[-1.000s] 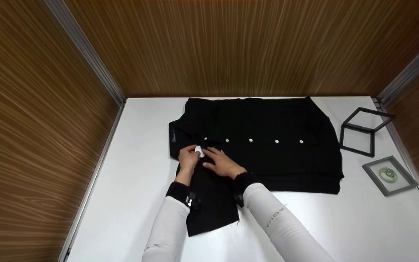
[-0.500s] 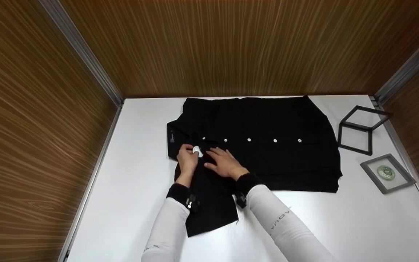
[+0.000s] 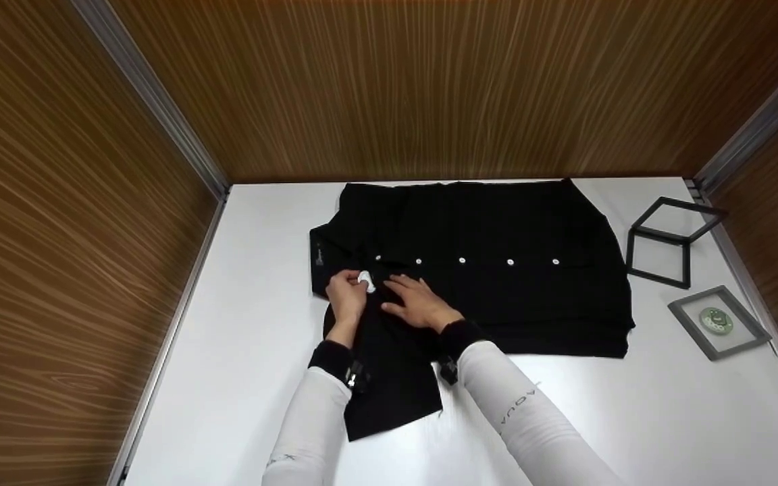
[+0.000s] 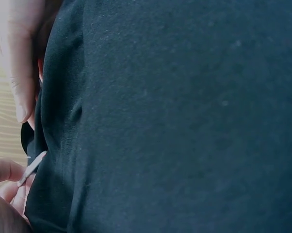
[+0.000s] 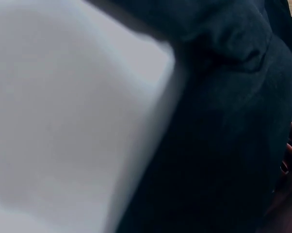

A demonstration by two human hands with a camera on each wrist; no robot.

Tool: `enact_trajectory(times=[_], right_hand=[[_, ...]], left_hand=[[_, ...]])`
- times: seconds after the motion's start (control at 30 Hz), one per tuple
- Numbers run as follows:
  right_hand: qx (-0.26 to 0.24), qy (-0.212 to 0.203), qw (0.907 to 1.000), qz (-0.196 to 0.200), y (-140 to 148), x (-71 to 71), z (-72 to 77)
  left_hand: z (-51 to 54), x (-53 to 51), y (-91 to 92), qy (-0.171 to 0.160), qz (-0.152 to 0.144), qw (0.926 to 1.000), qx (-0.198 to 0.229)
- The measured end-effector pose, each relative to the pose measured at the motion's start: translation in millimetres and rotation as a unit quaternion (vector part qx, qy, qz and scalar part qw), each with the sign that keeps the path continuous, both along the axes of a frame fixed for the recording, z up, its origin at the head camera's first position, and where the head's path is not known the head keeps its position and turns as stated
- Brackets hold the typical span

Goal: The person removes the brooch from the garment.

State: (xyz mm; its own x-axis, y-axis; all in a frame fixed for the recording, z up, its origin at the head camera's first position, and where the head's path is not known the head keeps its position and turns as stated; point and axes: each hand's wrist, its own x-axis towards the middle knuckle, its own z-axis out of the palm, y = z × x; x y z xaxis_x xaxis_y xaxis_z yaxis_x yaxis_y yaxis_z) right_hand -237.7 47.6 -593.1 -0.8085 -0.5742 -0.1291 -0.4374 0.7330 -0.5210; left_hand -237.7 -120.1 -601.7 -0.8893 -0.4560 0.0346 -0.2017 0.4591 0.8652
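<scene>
A black short-sleeved shirt (image 3: 510,304) with white buttons lies spread on the white table, collar to the left. Near the collar my left hand (image 3: 346,297) pinches a small flat white disc (image 3: 367,281) between thumb and fingers. In the left wrist view, the disc (image 4: 32,168) is edge-on against a fold of the cloth. My right hand (image 3: 418,304) rests on the shirt just right of the disc, its fingers fairly straight. Cloth fills most of the left wrist view. The right wrist view shows mainly blurred table and dark fabric, with fingers at its right edge.
An open black hinged frame (image 3: 660,237) stands at the table's right side. Below it lies a grey frame (image 3: 693,329) with a round green badge (image 3: 716,320) at its centre. Brown wood-grain panels (image 3: 429,88) wall in the table at the back and sides.
The hands and the white disc stay almost in place, with only slight finger movement. The whole head view has shifted a little.
</scene>
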Motion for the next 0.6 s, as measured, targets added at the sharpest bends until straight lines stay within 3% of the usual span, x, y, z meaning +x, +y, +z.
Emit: enact_trajectory(times=[0.3, 0.6], right_hand=[[0.006, -0.002, 1.0000, 0.002, 0.5, 0.4, 2.0], [0.010, 0.010, 0.9999, 0.006, 0.5, 0.6, 2.2]], left_hand=[[4.8, 2.9, -0.3, -0.011, -0.011, 0.9995, -0.026], [6.2, 8.2, -4.0, -0.027, -0.012, 0.9994, -0.016]])
